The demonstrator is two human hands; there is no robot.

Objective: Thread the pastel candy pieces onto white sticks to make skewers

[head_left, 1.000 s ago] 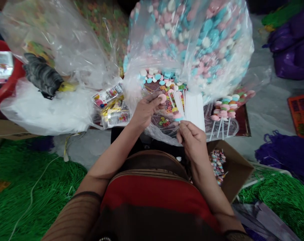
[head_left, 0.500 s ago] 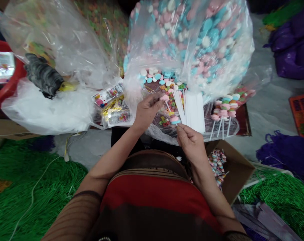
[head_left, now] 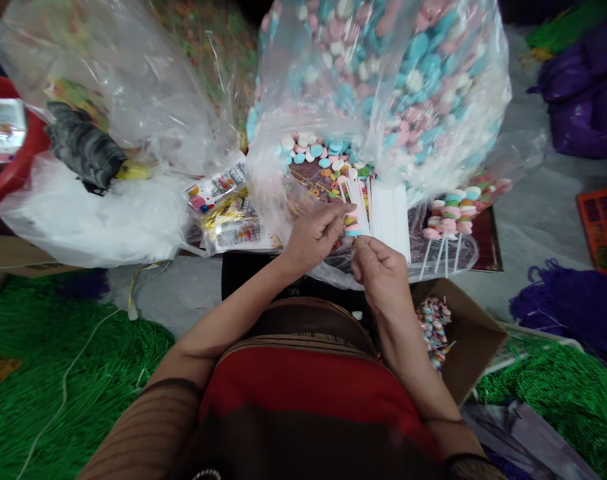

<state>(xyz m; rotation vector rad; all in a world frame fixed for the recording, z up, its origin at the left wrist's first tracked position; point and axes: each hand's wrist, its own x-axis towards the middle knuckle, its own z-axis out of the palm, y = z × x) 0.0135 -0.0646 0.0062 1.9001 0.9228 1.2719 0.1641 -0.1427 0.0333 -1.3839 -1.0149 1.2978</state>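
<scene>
Between my two hands stands a candy skewer (head_left: 352,227), pink at the top and blue near the bottom, with a yellowish ring between. My right hand (head_left: 385,270) is closed, pinching the stick just under the blue candy. My left hand (head_left: 316,237) is closed on the pink marshmallow at the skewer's top, fingertips partly covering it. White sticks (head_left: 389,217) lie in a bundle just behind my right hand. Loose pink, blue and white marshmallows (head_left: 316,152) and gummy rings (head_left: 328,175) are spread behind my left hand.
A big clear bag of marshmallows (head_left: 428,80) fills the back. Several finished skewers (head_left: 451,217) lie at the right table edge, above a cardboard box (head_left: 476,340) of wrapped candies. Printed wrappers (head_left: 238,230) and a white plastic bag (head_left: 98,217) are at left.
My left hand has moved right and slightly down, bringing the pink marshmallow onto the stick above the other candies. My right hand has stayed nearly in place, holding the stick.
</scene>
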